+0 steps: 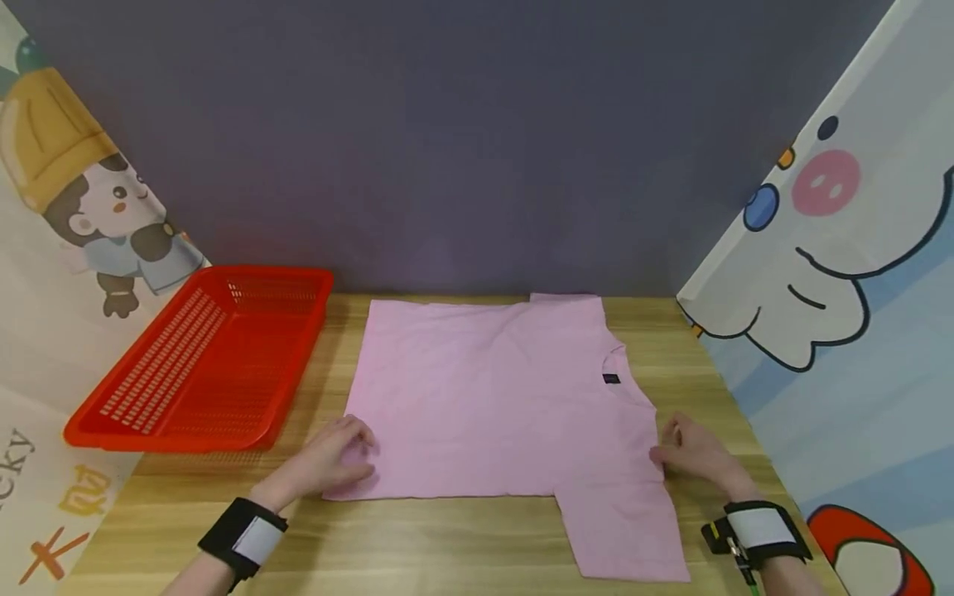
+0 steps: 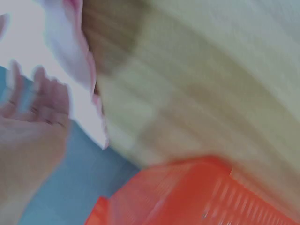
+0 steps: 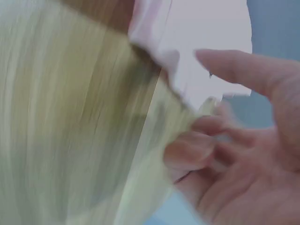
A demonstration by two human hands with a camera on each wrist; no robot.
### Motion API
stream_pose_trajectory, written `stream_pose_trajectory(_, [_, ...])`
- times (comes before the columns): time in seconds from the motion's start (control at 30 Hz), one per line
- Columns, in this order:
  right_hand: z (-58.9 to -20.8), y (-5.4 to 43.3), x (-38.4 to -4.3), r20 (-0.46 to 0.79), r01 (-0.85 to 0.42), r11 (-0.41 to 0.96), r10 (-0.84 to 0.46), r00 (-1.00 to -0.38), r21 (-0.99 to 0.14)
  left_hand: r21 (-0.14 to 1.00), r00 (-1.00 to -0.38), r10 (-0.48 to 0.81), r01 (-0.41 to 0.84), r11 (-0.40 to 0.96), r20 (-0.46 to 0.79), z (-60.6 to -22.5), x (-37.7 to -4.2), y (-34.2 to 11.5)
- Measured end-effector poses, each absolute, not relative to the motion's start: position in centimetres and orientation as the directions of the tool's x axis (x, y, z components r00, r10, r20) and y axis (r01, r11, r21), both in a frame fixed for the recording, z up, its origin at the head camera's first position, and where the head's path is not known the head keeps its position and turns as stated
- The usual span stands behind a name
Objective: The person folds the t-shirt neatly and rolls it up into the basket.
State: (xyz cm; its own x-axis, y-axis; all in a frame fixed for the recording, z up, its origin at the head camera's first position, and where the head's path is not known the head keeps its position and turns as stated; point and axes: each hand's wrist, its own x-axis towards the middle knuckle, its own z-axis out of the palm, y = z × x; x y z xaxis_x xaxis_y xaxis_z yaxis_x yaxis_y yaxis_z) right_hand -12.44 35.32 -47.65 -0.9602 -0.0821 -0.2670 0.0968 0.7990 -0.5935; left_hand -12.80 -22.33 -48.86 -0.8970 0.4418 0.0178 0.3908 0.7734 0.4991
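Black bands [image 1: 222,534] are strapped round both wrists at the near side. Over the corner of the shirt [image 1: 484,397] at its hem, the left hand [image 1: 335,454] is held with fingers loosely bent and thumb apart; nothing looks gripped. At the shoulder edge, the right hand [image 1: 693,449] is held likewise—fingers curled in, thumb spread clear, no cloth seen pinched. Pink, the shirt is laid flat between the hands, collar [image 1: 614,362] to the right, one sleeve [image 1: 626,534] spread toward the viewer. Its cloth is judged light, soft and limp, neither slippery nor fragile—best taken at hem and shoulder together, so that sagging is avoided. Beneath it, a wood-grain table [image 1: 417,542] is seen; to its left, a red basket [image 1: 242,364] is set. Behind, a dark wall [image 1: 462,149] is flanked by cartoon-printed sheets [image 1: 887,323].
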Motion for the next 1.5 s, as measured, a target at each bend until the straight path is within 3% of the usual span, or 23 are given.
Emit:
stream_pose_trajectory(0.07, [-47.8, 34.5, -12.9, -0.147, -0.069, 0.801, -0.193, -0.970, -0.595, 0.542, -0.852, 0.519, 0.467, 0.698, 0.065, -49.5, -13.1, -22.5])
stream_pose_trajectory(0.17, [-48.2, 33.4, -13.4, -0.097, -0.196, 0.775, -0.314, -0.944, -0.601, 0.549, -0.844, 0.531, 0.476, 0.687, 0.068, -50.0, -13.4, -22.7])
stream_pose_trajectory(0.4, [-48.9, 32.7, -13.2, -0.295, -0.127, 0.772, -0.382, -0.876, -0.622, 0.576, -0.856, 0.511, 0.379, 0.724, -0.079, -50.1, -13.8, -22.7])
stream_pose_trajectory(0.77, [-48.5, 32.8, -12.5, -0.463, 0.022, 0.817, -0.304, -0.833, -0.577, 0.588, -0.821, 0.532, 0.331, 0.738, -0.207, -49.1, -12.7, -22.9])
stream_pose_trajectory(0.93, [-48.4, 33.7, -12.3, -0.421, -0.049, 0.767, -0.403, -0.813, -0.639, 0.641, -0.779, 0.591, 0.347, 0.685, -0.210, -48.9, -12.1, -23.8])
stream_pose_trajectory(1.07, [-48.3, 34.8, -12.0, -0.386, -0.103, 0.742, -0.456, -0.802, -0.663, 0.599, -0.751, 0.633, 0.422, 0.680, -0.190, -48.8, -11.6, -24.4])
stream_pose_trajectory(1.27, [-48.1, 35.4, -11.1, -0.483, -0.065, 0.797, -0.426, -0.765, -0.600, 0.596, -0.715, 0.666, 0.445, 0.668, -0.212, -48.9, -11.3, -24.9])
stream_pose_trajectory(1.5, [-48.1, 34.9, -10.1, -0.421, -0.177, 0.842, -0.424, -0.802, -0.510, 0.604, -0.711, 0.648, 0.398, 0.690, -0.272, -48.7, -10.9, -24.9])
